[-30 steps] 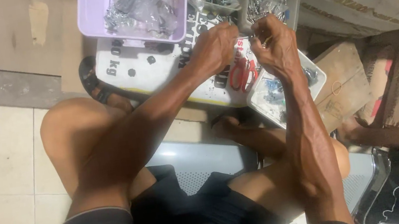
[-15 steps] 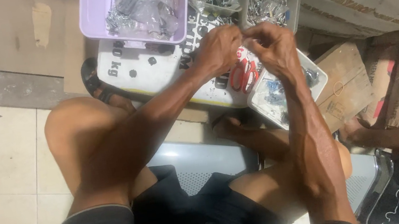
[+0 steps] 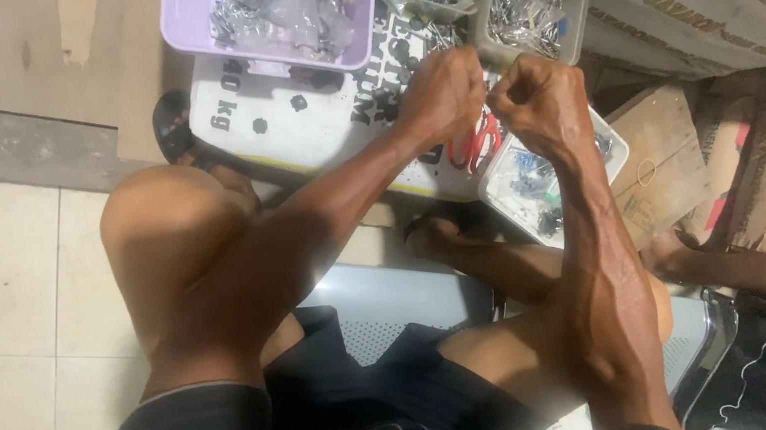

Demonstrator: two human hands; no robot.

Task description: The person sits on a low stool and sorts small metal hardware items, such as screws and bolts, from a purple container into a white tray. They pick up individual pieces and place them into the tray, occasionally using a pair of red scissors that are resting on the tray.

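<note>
Red-handled pliers (image 3: 476, 142) lie on the white board (image 3: 310, 130) just below and between the two hands, handles pointing toward the person. The left hand (image 3: 442, 95) is curled tight on something small — hidden by the fingers, so what it pinches cannot be told. The right hand (image 3: 536, 103) is clenched too, almost touching the left, its hold equally hidden. Just right sits a clear parts box (image 3: 540, 183) at the board's right edge; beyond, a lilac tray (image 3: 191, 16) of metal bits rests on the far edge.
</note>
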